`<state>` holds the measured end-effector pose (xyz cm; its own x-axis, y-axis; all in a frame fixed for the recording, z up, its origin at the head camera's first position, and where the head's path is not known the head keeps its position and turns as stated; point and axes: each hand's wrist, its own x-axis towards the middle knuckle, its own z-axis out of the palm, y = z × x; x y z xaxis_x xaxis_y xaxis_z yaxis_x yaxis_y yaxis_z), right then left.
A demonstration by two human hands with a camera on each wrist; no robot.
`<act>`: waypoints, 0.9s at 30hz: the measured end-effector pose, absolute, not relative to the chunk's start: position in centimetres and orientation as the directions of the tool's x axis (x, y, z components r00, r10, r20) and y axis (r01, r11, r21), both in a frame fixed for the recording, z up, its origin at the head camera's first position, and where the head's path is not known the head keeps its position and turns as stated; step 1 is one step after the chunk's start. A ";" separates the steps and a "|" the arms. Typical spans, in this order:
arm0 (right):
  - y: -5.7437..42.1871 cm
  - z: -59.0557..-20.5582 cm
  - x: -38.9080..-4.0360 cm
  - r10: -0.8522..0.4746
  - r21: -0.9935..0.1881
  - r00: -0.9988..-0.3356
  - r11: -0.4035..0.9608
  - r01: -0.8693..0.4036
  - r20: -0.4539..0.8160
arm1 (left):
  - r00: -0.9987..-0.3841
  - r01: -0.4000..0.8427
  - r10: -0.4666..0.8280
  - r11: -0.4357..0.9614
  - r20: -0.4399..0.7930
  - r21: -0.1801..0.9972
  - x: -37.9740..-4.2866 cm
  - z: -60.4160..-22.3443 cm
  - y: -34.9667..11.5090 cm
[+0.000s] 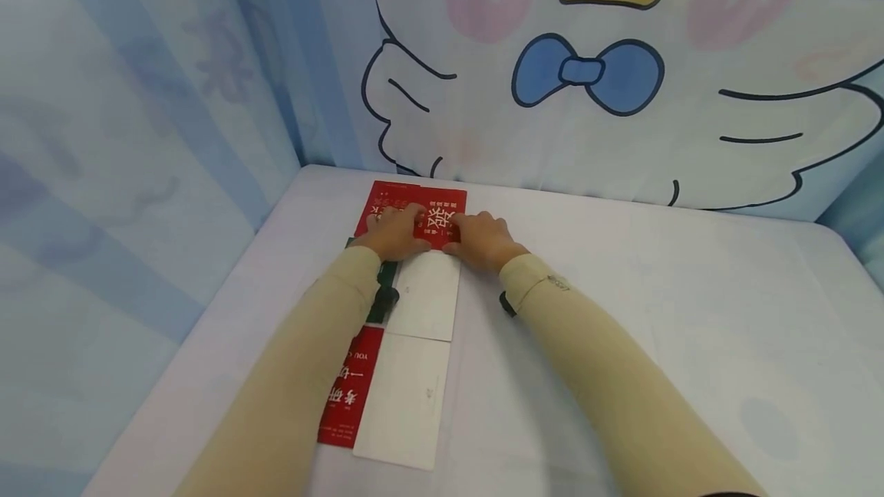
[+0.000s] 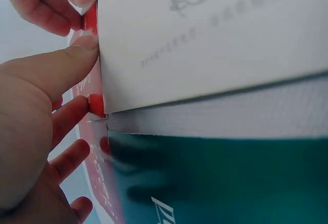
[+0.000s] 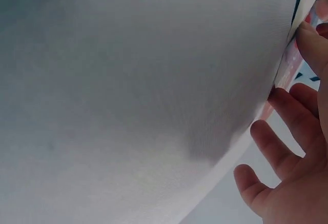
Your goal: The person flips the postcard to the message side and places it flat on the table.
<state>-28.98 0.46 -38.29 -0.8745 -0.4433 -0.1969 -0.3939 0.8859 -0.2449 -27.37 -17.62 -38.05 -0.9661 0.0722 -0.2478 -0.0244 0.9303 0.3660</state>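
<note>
Both hands, left hand (image 1: 395, 232) and right hand (image 1: 481, 240), press spread fingers flat on the red card (image 1: 414, 209) near the table's (image 1: 656, 290) far edge; best keep pressure even; align edges squarely.

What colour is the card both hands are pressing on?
Red with white characters; the head view shows the card best, under the left hand and right hand.

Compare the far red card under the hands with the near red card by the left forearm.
The far red card lies at the table's back with both hands, left hand and right hand, resting on it; the near red card lies untouched. The far one shows nearly its full width; the near one is partly hidden under a white card. Both are red with white characters, lying flat.
</note>
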 end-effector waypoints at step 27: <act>0.5 -38.2 -29.1 -0.489 -0.237 -0.854 0.863 -0.446 -0.176 | -0.966 -0.049 0.070 0.898 -0.250 0.437 -27.7 -37.7 -17.6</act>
<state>-29.09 0.54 -38.23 -0.8541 -0.4895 -0.1758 -0.4458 0.8631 -0.2372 -27.66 -17.61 -37.70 -0.9656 0.0696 -0.2505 -0.0485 0.8983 0.4368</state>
